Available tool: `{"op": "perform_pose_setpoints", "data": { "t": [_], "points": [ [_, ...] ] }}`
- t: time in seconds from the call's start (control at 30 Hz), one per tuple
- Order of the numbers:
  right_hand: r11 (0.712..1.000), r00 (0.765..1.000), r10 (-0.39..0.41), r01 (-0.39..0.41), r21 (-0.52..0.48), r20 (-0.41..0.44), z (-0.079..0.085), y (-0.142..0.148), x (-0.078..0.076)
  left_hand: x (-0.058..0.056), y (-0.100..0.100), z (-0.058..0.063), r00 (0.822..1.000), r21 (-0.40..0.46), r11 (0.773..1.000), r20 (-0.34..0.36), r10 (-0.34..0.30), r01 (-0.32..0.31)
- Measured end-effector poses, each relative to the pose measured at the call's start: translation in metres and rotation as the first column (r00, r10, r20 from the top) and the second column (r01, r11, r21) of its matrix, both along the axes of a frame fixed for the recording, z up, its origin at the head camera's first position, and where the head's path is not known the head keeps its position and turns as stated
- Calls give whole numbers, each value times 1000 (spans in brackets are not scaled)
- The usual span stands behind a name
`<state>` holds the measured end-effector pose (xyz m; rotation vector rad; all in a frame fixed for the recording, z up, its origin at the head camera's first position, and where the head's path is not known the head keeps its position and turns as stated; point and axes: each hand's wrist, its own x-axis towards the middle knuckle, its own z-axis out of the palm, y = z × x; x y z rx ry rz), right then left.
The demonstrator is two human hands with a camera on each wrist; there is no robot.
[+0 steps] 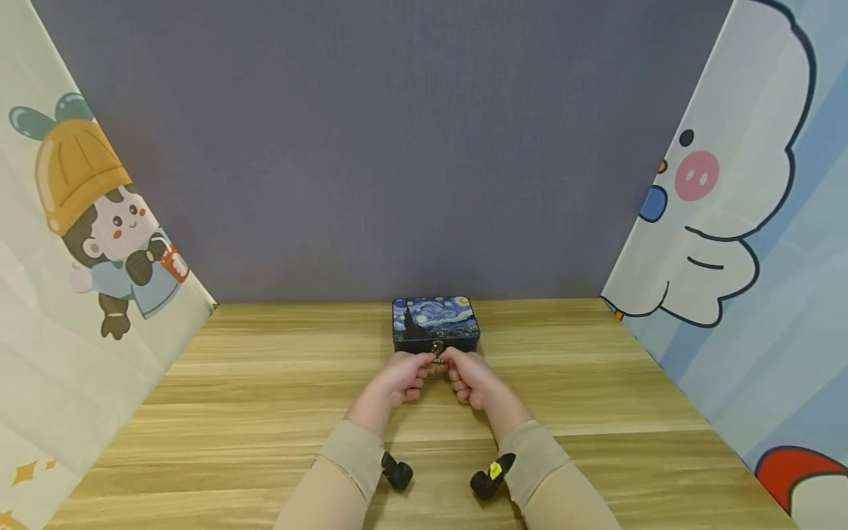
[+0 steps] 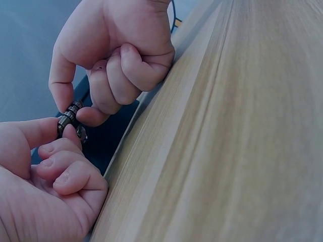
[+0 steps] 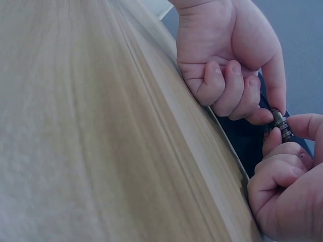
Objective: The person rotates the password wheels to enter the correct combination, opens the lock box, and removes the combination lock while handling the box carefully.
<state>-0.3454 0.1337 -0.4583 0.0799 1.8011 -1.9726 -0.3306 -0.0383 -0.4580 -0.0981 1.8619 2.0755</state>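
At the back of the table sits a rectangular tin box (image 1: 437,319) with a blue starry-night painting on its lid and a metal clasp (image 1: 437,347) on its dark front. A small combination padlock (image 2: 69,116) with ridged number dials hangs at that clasp. My left hand (image 1: 403,374) pinches one end of the padlock between thumb and index finger, its other fingers curled. From the other side my right hand (image 1: 472,375) pinches the opposite end in the same way. In the right wrist view the dials of the padlock (image 3: 282,126) show between both hands' fingertips; the digits are too small to read.
The wood-grain table (image 1: 265,412) stretches around both forearms. A grey panel (image 1: 411,147) rises right behind the box. Cartoon-printed sheets border the left (image 1: 40,331) and right (image 1: 782,353) sides. Small black devices are strapped at both wrists.
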Motion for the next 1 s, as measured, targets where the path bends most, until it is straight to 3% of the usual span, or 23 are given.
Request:
{"op": "perform_pose_setpoints", "data": {
  "t": [0.5,1.0],
  "points": [
    [1000,1000,4,-4,14,-4,0,1,0,0,-1,1,1000,2,1000,1,-8,8],
    [998,998,60,-60,-11,7,4,9,-1,0,-2,2,1000,10,1000,4,-11,11]
  ]
}}
